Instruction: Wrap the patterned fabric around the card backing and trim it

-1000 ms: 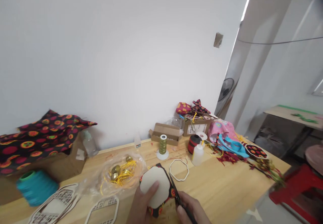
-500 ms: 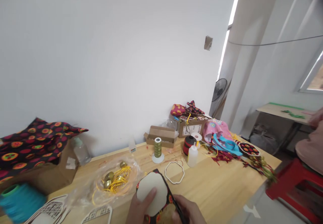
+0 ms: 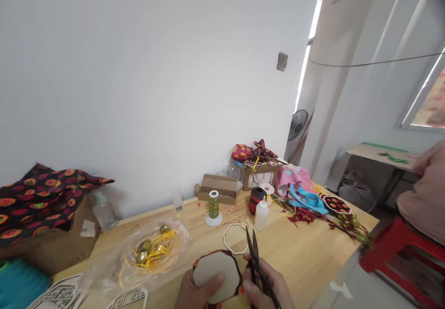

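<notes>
My left hand [image 3: 198, 290] presses a cream, lobed board piece [image 3: 215, 274] with its thumb on top; dark patterned fabric with orange dots is folded round the piece's edge. Black scissors [image 3: 253, 258] are gripped in my right hand [image 3: 267, 286], blades slightly apart and pointing up and away, just right of the piece. Both hands sit at the near edge of the wooden table [image 3: 299, 248].
A white lobed ring [image 3: 236, 238], a glue bottle [image 3: 261, 214], an olive thread spool [image 3: 213, 205] and a bag of gold bells [image 3: 153, 251] lie nearby. Cardboard boxes, fabric scraps and white lattice frames [image 3: 59, 295] crowd the table. A red stool [image 3: 406, 253] and a person's sleeve are at right.
The scissors have swung from lying along the piece's right edge to pointing upward beside it. The view has shifted so the table objects sit further left.
</notes>
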The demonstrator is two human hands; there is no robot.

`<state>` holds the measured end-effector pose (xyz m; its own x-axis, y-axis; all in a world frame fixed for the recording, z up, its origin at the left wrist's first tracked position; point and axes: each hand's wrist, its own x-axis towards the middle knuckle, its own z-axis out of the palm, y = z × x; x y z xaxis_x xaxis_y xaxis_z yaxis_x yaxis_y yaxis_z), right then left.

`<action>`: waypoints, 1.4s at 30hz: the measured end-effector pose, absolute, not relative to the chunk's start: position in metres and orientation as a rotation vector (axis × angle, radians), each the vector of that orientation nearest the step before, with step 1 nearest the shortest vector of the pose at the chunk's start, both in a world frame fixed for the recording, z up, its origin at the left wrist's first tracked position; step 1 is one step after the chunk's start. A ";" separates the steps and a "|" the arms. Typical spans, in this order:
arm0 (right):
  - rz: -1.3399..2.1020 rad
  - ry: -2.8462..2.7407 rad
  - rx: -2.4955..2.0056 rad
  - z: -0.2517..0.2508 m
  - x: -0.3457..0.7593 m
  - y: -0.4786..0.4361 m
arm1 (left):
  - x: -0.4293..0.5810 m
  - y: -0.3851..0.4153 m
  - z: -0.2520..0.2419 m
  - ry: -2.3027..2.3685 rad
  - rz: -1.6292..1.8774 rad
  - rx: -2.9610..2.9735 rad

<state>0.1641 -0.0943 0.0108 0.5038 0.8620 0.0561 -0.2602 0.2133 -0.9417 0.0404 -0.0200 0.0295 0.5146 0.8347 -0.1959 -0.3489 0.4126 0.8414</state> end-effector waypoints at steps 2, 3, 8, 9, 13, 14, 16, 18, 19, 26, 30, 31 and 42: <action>0.806 -0.723 -1.055 0.021 0.164 -0.087 | 0.041 -0.022 0.032 0.651 0.812 0.947; 0.761 -0.735 -1.059 0.025 0.164 -0.084 | 0.041 -0.023 0.033 0.649 0.807 0.976; 0.663 -0.934 -1.147 0.032 0.170 -0.080 | 0.041 -0.023 0.034 0.680 0.776 0.980; 0.684 -0.968 -1.144 0.031 0.171 -0.080 | 0.041 -0.023 0.033 0.691 0.784 0.971; 0.814 -0.951 -1.068 0.026 0.172 -0.077 | 0.041 -0.018 0.027 0.742 0.853 0.924; 0.849 -0.922 -1.051 0.024 0.171 -0.076 | 0.041 -0.018 0.026 0.758 0.858 0.917; 0.905 -0.862 -1.021 0.020 0.169 -0.072 | 0.040 -0.017 0.025 0.788 0.854 0.916; 0.922 -0.814 -0.991 0.014 0.168 -0.070 | 0.040 -0.016 0.024 0.811 0.843 0.930; 0.922 -0.798 -0.978 0.010 0.168 -0.069 | 0.039 -0.016 0.023 0.820 0.839 0.942; 0.945 -0.761 -0.899 -0.010 0.168 -0.063 | 0.040 -0.011 0.020 0.891 0.841 1.019; 0.921 -0.780 -0.904 -0.011 0.167 -0.065 | 0.041 -0.012 0.021 0.927 0.792 1.050; 0.922 -0.782 -0.905 -0.011 0.166 -0.066 | 0.041 -0.013 0.021 0.933 0.782 1.056; 0.904 -0.762 -0.907 -0.018 0.169 -0.072 | 0.046 -0.008 0.014 0.908 0.759 1.054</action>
<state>0.1690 -0.0722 -0.0178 0.4215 0.8907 0.1704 -0.3183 0.3213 -0.8919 0.0457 -0.0084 0.0142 0.4348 0.8652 -0.2498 -0.0929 0.3190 0.9432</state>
